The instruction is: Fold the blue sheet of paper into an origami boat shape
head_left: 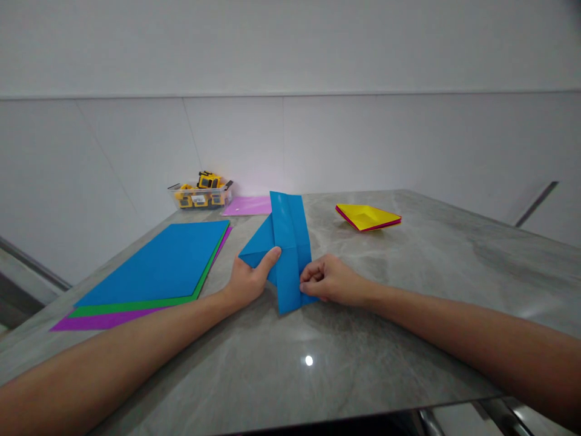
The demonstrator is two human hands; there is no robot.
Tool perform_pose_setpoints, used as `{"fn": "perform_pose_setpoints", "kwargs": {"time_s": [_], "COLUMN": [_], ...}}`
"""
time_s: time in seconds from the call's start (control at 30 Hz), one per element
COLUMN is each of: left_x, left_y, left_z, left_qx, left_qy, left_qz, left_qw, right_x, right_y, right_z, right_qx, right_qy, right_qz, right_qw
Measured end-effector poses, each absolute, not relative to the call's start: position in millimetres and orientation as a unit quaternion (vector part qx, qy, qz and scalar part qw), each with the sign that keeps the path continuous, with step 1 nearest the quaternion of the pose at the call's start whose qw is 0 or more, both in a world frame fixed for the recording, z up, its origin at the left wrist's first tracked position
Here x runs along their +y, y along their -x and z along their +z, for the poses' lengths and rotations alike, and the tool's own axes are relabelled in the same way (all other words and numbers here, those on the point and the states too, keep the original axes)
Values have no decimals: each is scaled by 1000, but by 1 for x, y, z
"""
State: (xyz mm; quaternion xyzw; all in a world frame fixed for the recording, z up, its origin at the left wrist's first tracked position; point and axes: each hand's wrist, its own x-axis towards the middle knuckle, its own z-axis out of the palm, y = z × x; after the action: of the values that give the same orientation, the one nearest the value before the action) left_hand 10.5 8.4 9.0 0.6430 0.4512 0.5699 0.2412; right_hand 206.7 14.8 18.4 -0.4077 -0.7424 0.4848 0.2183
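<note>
A folded blue paper [288, 257] is held up over the middle of the worktop [431, 290], between the two hands. It has a long upright strip with creases, and a pointed flap sticks out to the left. The left hand [247, 280] grips it on the left side, thumb pressed flat on the front and the other fingers mostly hidden behind. The right hand [333, 280] is nearly closed, fingers curled, pinching the lower right edge.

To the left lies a stack of sheets: a blue sheet [158, 260] on top, a green sheet [136, 307] showing under it, and a purple sheet [97, 321] at the bottom. At the far left, a clear plastic box [198, 198] holds yellow toy vehicles [209, 181], just beside a pink sheet [247, 206]. On the far right sits a folded yellow paper [368, 216] with dark red along its near edges.
</note>
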Motion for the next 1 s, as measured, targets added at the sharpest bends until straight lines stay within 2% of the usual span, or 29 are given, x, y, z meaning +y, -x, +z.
{"fn": "perform_pose_setpoints", "kwargs": {"time_s": [0.13, 0.33, 0.83, 0.9, 1.0], "left_x": [9, 9, 11, 11, 12], "left_y": [-10, -10, -8, -7, -7], "left_z": [9, 10, 7, 7, 8], "left_qx": [443, 435, 435, 434, 419], "left_qy": [-642, -649, -648, -663, -743], "left_qz": [578, 577, 567, 540, 428], "left_qw": [238, 239, 264, 282, 298], "right_x": [11, 11, 8, 7, 8], "right_y": [-206, -208, -208, -207, -206], "right_z": [21, 18, 19, 18, 17], "right_qx": [-759, -808, -833, -826, -808], "right_qy": [421, 397, 395, 404, 417], "right_qz": [459, 388, 350, 350, 362], "right_qw": [191, 198, 169, 180, 204]}}
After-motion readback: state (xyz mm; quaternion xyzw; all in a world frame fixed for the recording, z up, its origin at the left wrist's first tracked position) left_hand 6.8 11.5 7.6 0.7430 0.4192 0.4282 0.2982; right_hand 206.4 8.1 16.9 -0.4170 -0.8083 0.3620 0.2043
